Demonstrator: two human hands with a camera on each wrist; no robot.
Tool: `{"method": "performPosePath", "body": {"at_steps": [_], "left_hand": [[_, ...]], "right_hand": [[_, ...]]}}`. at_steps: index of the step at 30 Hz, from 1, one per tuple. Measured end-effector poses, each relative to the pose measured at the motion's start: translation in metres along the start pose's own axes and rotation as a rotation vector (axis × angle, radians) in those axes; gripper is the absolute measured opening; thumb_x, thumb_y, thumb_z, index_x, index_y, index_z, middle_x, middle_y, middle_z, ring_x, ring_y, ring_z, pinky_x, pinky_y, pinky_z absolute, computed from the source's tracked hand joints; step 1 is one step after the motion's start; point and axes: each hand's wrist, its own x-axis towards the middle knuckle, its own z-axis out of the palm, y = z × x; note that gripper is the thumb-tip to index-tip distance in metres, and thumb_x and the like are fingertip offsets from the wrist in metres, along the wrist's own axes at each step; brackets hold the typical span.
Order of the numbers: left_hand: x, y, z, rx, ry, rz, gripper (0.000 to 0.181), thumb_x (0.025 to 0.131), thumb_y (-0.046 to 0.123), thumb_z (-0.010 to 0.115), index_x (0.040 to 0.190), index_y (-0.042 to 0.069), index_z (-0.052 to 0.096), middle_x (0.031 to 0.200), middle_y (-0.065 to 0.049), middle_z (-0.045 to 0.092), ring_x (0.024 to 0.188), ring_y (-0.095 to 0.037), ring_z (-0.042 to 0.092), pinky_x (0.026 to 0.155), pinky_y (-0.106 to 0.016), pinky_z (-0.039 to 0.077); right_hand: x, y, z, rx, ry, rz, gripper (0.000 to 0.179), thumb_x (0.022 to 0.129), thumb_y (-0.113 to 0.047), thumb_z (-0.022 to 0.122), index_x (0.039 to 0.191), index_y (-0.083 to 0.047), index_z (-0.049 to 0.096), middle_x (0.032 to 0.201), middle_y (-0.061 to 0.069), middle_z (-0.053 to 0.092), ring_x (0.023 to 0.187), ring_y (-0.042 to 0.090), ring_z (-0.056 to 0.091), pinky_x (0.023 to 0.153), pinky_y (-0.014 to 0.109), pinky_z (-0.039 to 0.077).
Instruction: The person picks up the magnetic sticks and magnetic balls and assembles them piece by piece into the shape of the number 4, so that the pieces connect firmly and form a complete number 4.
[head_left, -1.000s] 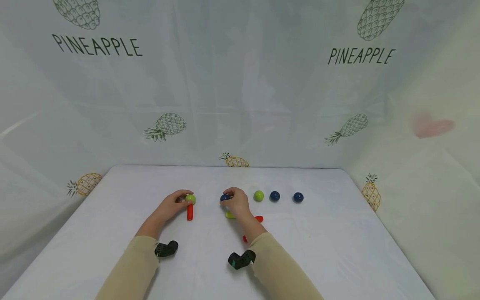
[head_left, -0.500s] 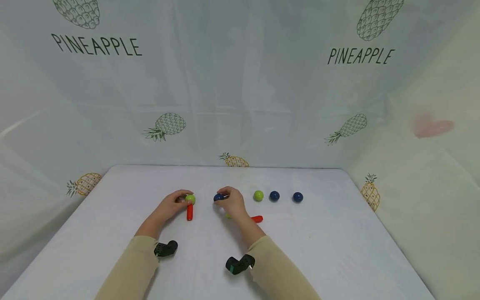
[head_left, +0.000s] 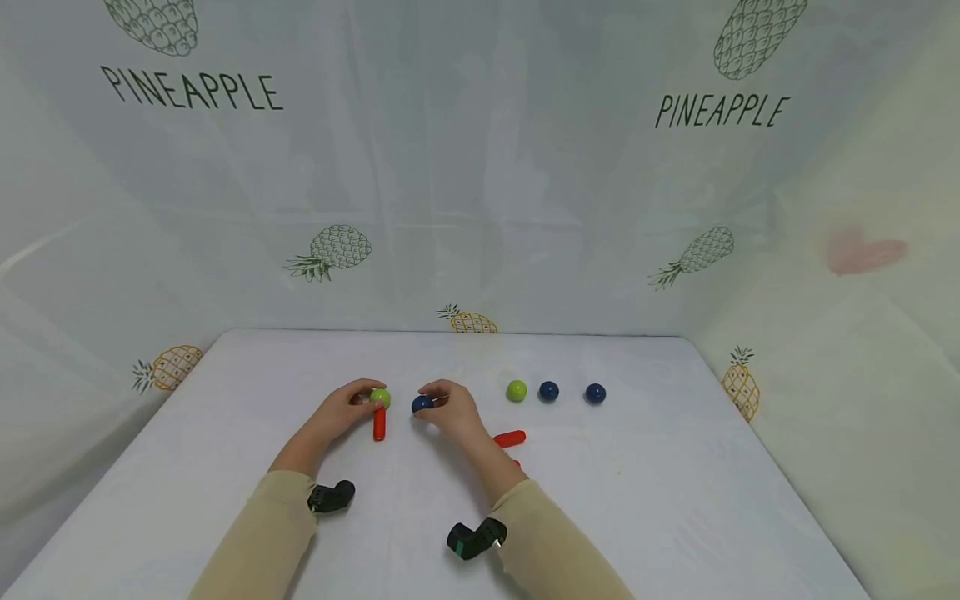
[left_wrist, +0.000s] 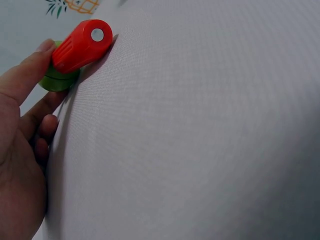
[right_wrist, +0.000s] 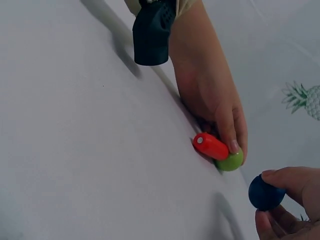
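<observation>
My left hand [head_left: 347,410] pinches a shiny green ball [head_left: 381,397] on the white table. Against that ball lies a short red rod [head_left: 379,425], pointing towards me; the left wrist view shows a silvery disc in its free end. Just to the right, my right hand [head_left: 459,414] holds a dark blue ball [head_left: 422,404] between thumb and fingers. A small gap separates the blue ball from the green ball and the rod. In the right wrist view the blue ball [right_wrist: 266,193] appears raised off the cloth.
Right of my hands, a green ball [head_left: 517,391] and two blue balls, one nearer [head_left: 549,392] and one farther [head_left: 596,393], lie in a row. A red rod [head_left: 512,438] and another red tip [head_left: 517,463] show beside my right forearm. A pineapple-print curtain [head_left: 480,208] hangs behind.
My right hand has carried the blue ball left, closer to the green ball. The forearm now covers the yellow-green piece seen before. My left hand stays in place.
</observation>
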Motion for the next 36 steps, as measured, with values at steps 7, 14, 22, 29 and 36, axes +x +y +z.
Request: {"method": "performPosePath", "body": {"at_steps": [7,14,22,29,36], "left_hand": [[0.0,-0.001,0.0,-0.006,-0.001,-0.007,0.038,0.094,0.026,0.067,0.127,0.011,0.062,0.116,-0.012,0.056,0.097,-0.027,0.047,0.082,-0.04,0.039],[-0.002,0.002,0.001,-0.014,0.003,-0.009,0.037,0.093,0.025,0.068,0.126,0.01,0.062,0.111,-0.012,0.055,0.096,-0.029,0.045,0.08,-0.04,0.038],[-0.002,0.002,0.0,-0.013,0.005,0.013,0.036,0.094,0.023,0.068,0.126,0.009,0.062,0.11,-0.011,0.057,0.092,-0.026,0.046,0.077,-0.037,0.038],[-0.003,0.004,0.0,-0.01,0.004,0.007,0.036,0.094,0.025,0.067,0.126,0.008,0.062,0.11,-0.011,0.057,0.093,-0.026,0.046,0.076,-0.038,0.037],[-0.001,0.004,0.001,-0.005,0.007,0.003,0.036,0.094,0.026,0.067,0.126,0.009,0.062,0.118,-0.015,0.058,0.1,-0.029,0.049,0.087,-0.044,0.04]], "right_hand": [[-0.006,-0.001,0.009,0.002,-0.03,-0.014,0.028,0.081,-0.013,0.081,0.106,-0.014,0.071,0.097,-0.004,0.063,0.091,0.016,0.055,0.072,0.027,0.05],[-0.012,0.001,0.018,0.011,-0.087,-0.04,0.028,0.081,-0.012,0.08,0.107,-0.012,0.071,0.098,-0.004,0.062,0.09,0.016,0.056,0.07,0.027,0.05],[-0.018,-0.002,0.024,-0.022,-0.116,-0.039,0.028,0.081,-0.01,0.08,0.107,-0.013,0.072,0.098,-0.003,0.061,0.091,0.015,0.056,0.072,0.028,0.051],[-0.019,-0.002,0.027,-0.061,-0.154,-0.05,0.029,0.08,-0.008,0.078,0.107,-0.016,0.074,0.1,-0.001,0.058,0.092,0.017,0.055,0.076,0.031,0.051],[-0.021,-0.002,0.028,-0.057,-0.226,-0.073,0.026,0.077,-0.005,0.08,0.1,-0.016,0.073,0.101,-0.003,0.055,0.091,0.015,0.054,0.078,0.029,0.05]]}}
